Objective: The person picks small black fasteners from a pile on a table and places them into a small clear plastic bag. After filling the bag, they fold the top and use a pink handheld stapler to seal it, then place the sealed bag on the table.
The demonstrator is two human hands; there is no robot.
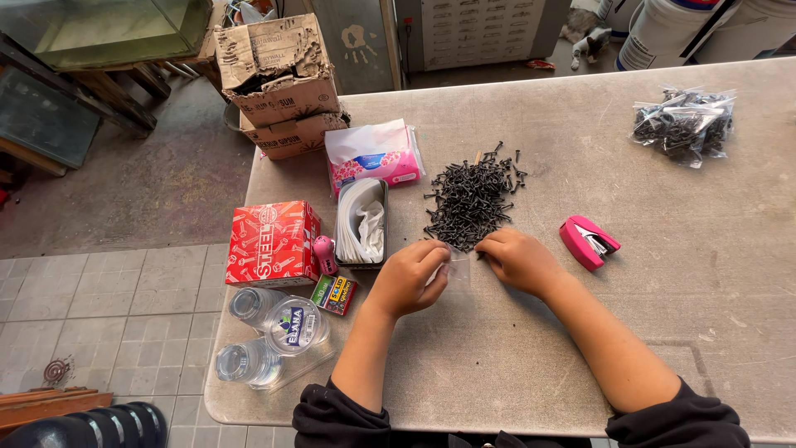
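Matt black metal screws [471,202] lie heaped on the table [580,332], a dull, scuffed grey surface. The stapler [587,241] is glossy pink plastic; the boxes [282,83] at its far left corner are torn, rough cardboard.

Grey stone table [680,274] over grey floor tiles [116,307]; bare concrete floor [157,178] beyond, white buckets [663,29] at far edge, daylight

one stapler [587,241], three plastic cups [274,332], two cardboard boxes [282,83]
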